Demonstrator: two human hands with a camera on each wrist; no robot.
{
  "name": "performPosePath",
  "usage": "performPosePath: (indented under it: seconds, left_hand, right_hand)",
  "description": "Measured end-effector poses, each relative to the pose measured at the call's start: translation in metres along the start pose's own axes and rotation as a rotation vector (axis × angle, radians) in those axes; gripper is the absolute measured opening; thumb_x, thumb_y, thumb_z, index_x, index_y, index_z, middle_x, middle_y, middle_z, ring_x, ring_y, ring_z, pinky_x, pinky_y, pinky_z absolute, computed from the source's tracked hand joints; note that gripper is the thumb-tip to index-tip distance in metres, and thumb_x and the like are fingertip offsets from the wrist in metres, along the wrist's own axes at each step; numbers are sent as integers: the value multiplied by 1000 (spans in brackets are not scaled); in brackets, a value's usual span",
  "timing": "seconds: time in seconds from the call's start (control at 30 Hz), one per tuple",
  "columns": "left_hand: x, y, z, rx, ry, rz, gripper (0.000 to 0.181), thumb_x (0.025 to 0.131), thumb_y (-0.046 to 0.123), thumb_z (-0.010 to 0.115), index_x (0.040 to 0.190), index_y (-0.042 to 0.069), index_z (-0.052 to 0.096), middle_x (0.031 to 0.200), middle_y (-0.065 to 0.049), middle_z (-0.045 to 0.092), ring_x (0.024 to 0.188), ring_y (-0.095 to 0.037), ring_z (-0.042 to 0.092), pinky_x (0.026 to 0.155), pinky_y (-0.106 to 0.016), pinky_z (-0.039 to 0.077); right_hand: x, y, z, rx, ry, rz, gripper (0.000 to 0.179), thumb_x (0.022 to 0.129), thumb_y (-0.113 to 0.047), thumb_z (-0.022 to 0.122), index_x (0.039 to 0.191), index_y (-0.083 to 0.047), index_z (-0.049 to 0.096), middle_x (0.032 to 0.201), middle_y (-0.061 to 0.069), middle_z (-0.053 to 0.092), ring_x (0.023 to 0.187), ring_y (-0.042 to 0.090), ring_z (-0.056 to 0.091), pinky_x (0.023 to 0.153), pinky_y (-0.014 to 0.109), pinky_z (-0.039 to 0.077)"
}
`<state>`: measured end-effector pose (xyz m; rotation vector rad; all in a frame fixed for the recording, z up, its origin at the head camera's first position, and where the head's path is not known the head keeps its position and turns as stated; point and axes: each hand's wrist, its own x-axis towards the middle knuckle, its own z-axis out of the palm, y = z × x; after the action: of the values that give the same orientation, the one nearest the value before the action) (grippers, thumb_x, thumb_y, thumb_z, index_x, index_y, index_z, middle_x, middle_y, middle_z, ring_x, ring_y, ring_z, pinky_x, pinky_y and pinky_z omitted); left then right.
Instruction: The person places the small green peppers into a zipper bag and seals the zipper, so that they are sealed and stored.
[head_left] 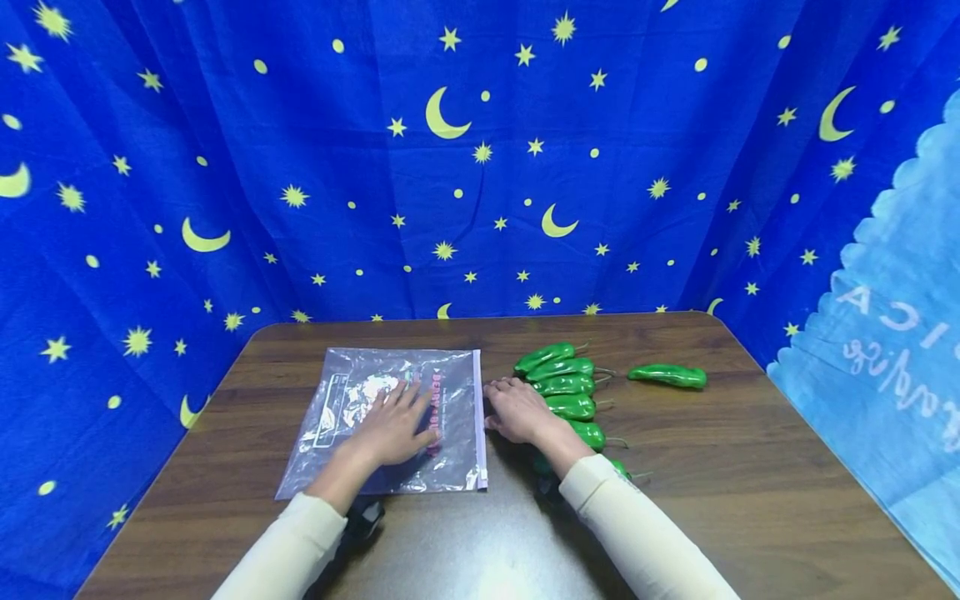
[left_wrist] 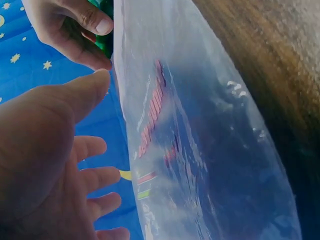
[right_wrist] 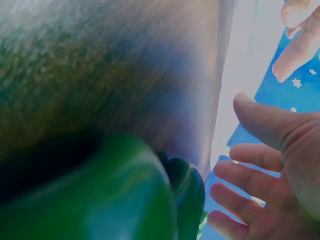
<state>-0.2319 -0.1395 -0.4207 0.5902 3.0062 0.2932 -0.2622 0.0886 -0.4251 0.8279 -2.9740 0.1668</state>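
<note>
A clear plastic slider zip bag [head_left: 459, 450] with pink lettering lies flat on the table, its pale zip edge toward the right. My left hand [head_left: 395, 425] is spread over the bag; in the left wrist view its fingers [left_wrist: 95, 180] are apart and hold nothing. Whether they touch the plastic I cannot tell. Just right of the zip edge is my right hand [head_left: 517, 410], between the bag and a column of green peppers [head_left: 572, 407]. In the right wrist view its fingers [right_wrist: 245, 180] are loosely extended, with blurred green peppers [right_wrist: 125, 195] close by.
One more green pepper [head_left: 667, 376] lies apart, right of the column. The wooden table [head_left: 720, 500] has blue curtains [head_left: 375, 167] with moons and stars behind and beside it. A lighter blue cloth [head_left: 892, 333] hangs at the right.
</note>
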Motion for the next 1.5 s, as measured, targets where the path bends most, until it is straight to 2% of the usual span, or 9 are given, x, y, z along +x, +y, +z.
performPosePath:
  seconds: [0.27,0.6,0.9,1.13,1.33,1.5]
  left_hand:
    - [3,-1,2,2,-23,-14,73,90,47,53,148,11,29,155,-20,21,143,-41,16,115,-61,12]
    - [7,-4,3,-5,-9,2,73,89,48,55,147,11,31,154,-19,24,142,-42,19,114,-63,14]
    - [8,-6,8,-17,-57,-16,75,89,49,54,149,12,27,155,-17,21,144,-41,15,114,-63,12]
    - [9,-7,11,2,-53,-11,74,89,47,55,147,10,31,154,-19,25,142,-43,18,113,-64,14]
    - [7,-6,16,2,-95,-22,72,90,48,53,147,10,31,154,-19,26,142,-42,19,113,-63,18]
    - [4,-5,17,3,-90,-29,71,90,48,53,147,10,33,153,-18,28,142,-42,20,113,-63,20]
  right_hand:
    - [2,-1,0,2,-40,1,51,85,-28,66,128,-3,55,133,16,55,126,35,48,104,47,41]
    - [5,-1,-2,12,-99,27,55,86,-30,65,134,-6,50,140,15,49,133,37,41,111,49,33]
    - [7,-2,-2,-20,-94,13,55,85,-32,66,133,-8,52,138,14,51,131,36,43,109,47,37]
    - [7,0,-1,-9,-104,25,56,85,-33,65,133,-8,52,139,14,50,131,35,43,108,48,37]
    - [5,1,1,1,-110,24,53,85,-33,65,131,-7,54,137,15,52,130,36,44,107,49,38]
    - [4,1,5,5,-114,22,52,85,-33,65,130,-9,55,137,15,52,130,36,43,107,50,37]
